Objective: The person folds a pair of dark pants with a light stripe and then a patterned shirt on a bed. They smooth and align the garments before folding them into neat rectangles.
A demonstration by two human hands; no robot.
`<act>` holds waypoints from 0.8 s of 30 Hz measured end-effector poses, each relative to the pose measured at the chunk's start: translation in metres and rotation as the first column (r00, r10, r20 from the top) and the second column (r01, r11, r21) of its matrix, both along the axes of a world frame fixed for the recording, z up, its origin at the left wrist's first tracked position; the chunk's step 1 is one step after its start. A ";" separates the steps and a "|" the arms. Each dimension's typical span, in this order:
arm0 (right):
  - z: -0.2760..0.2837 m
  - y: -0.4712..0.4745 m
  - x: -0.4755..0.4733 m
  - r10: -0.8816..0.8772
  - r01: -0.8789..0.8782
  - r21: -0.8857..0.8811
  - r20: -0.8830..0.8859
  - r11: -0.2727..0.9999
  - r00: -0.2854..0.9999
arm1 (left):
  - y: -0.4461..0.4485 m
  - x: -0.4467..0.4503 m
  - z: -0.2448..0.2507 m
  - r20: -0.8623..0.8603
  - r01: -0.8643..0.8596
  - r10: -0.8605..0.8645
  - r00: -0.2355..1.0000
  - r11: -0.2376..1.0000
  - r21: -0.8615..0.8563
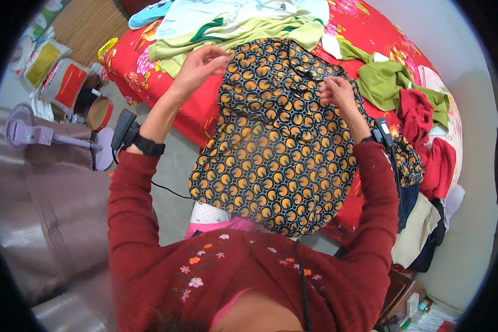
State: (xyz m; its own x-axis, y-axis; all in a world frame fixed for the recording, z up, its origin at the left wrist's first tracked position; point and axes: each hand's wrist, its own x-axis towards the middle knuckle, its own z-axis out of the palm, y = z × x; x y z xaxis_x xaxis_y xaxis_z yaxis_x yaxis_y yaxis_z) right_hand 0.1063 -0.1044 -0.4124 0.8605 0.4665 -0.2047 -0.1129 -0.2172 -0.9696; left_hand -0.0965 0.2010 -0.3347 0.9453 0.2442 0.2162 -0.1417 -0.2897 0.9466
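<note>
A black garment with an orange and grey round pattern (pixel 274 157) lies spread over the bed's near edge and hangs down in front of me. My left hand (pixel 207 64) is at its upper left edge, fingers bent; whether the fingertips grip the cloth cannot be told. Over the garment's upper right part is my right hand (pixel 338 93), with curled fingers close to a dark fold or strap. It is unclear whether they pinch the cloth. Beyond the garment's top lies a light green garment (pixel 232 39) with dark green trim.
The bed has a red floral cover (pixel 174 95). At its right lie an olive green garment (pixel 386 79), red clothes (pixel 440 166) and a cream cloth (pixel 415 232). A lilac fan (pixel 58 137) and a round red-rimmed container (pixel 100 113) are at the left.
</note>
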 end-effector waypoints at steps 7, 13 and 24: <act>-0.026 -0.043 -0.026 0.056 -0.055 -0.137 0.003 0.989 0.998 | 0.049 0.042 -0.066 -0.190 -0.123 0.166 0.968 0.968 0.217; -0.046 -0.006 -0.033 0.060 -0.007 -0.180 0.289 0.984 0.955 | 0.034 0.091 -0.075 -0.103 0.064 -0.021 0.994 0.896 0.440; -0.001 0.010 -0.032 0.304 -0.276 -0.210 0.115 0.938 0.946 | 0.035 0.128 -0.093 -0.336 0.285 0.101 0.936 0.342 0.896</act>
